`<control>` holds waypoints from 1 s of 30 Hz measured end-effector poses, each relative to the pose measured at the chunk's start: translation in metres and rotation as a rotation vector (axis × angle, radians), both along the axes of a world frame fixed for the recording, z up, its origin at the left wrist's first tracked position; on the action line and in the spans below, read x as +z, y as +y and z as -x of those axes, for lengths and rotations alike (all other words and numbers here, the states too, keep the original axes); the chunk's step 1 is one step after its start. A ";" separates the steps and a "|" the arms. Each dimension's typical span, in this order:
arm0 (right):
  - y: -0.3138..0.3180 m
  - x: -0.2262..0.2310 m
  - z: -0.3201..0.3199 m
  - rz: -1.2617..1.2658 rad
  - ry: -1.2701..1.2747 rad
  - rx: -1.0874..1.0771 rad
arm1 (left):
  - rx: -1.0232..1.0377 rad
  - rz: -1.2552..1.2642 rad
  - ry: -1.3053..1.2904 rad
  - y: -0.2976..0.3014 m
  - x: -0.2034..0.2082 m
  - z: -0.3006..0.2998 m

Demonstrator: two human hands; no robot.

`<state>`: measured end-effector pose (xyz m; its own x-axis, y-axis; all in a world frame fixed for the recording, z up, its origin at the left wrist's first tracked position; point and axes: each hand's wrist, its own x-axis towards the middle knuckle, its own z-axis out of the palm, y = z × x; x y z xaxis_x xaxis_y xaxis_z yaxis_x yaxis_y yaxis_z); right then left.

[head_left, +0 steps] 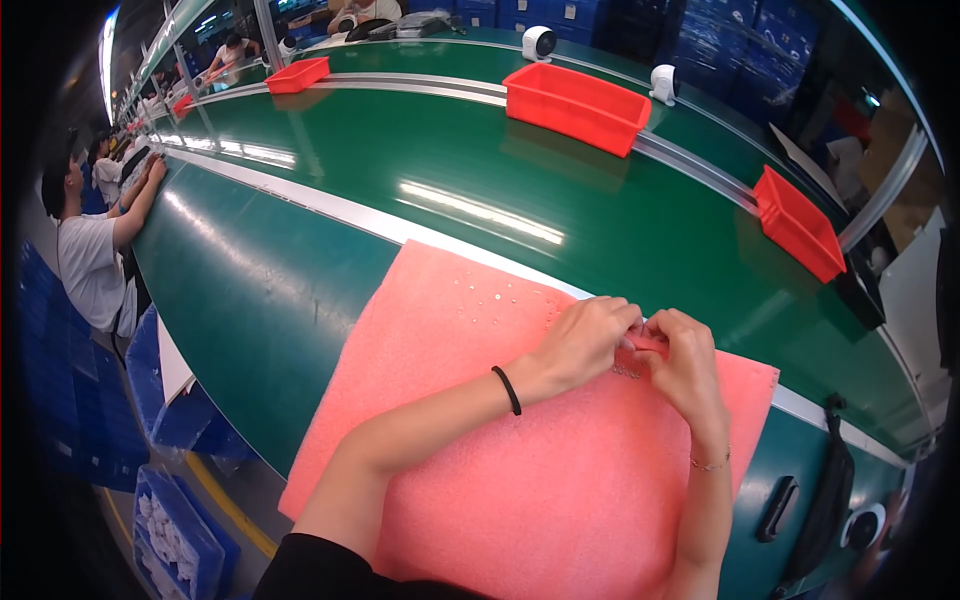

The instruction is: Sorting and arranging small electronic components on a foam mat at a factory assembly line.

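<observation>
A pink foam sheet point(520, 480) lies over the green workbench under both forearms. At its far edge my left hand point(595, 340) and my right hand point(688, 365) nearly meet, fingers closed in a pinch. Between the fingertips a raised pink fold shows, which looks like part of the sheet. Anything smaller in the fingers is hidden. Small shiny metal pieces point(627, 371) sit just below the fingertips. More tiny round pieces point(498, 297) are scattered on the sheet to the left of my hands, too small to name.
Beyond a metal rail runs a green conveyor belt point(430, 150). Past it stand a red bin point(575, 105), another red bin point(800, 225) and white cameras point(538, 43). A dark oblong device point(778, 508) lies at the right. A co-worker point(95, 240) works at the far left, above blue crates point(175, 530).
</observation>
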<state>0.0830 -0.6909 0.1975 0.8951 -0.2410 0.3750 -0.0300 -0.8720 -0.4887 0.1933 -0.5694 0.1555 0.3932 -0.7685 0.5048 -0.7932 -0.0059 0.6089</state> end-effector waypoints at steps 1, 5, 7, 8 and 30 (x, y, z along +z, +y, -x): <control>0.000 0.000 0.001 0.001 0.000 -0.004 | -0.004 0.001 0.000 -0.001 -0.001 0.000; -0.003 -0.004 0.001 -0.006 0.004 -0.061 | -0.064 0.047 -0.002 -0.002 0.000 -0.005; -0.003 -0.003 0.000 -0.002 0.000 -0.074 | -0.078 0.010 0.012 0.003 0.004 -0.009; -0.002 -0.002 0.000 -0.009 0.015 -0.066 | -0.053 -0.003 -0.071 0.005 0.006 -0.011; 0.003 -0.015 -0.004 0.054 -0.087 -0.056 | -0.090 -0.069 -0.070 0.012 0.010 -0.028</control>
<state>0.0875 -0.6877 0.1821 0.8446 -0.2669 0.4642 -0.0388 -0.8952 -0.4440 0.2210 -0.5570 0.1653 0.2868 -0.8330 0.4732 -0.8328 0.0274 0.5529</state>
